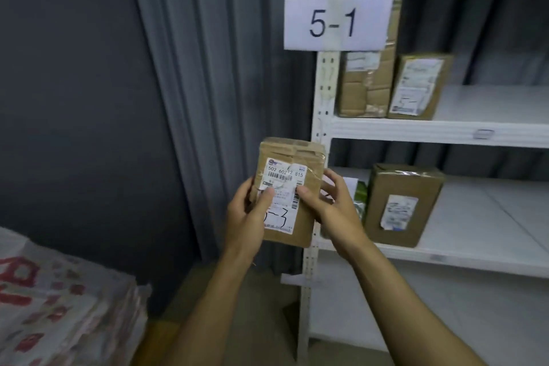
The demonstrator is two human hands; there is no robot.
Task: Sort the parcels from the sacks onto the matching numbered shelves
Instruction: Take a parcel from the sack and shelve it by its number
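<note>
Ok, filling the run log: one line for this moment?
left hand + right hand: holding parcel | handwritten mark: 5-3 | shelf sign: 5-1 | not shelved

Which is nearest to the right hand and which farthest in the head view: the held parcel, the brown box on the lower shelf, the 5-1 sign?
From the right hand:
1. Held parcel, gripped by both hands, just left.
2. Brown box on the lower shelf, to the right.
3. 5-1 sign, high on the shelf post.
</note>
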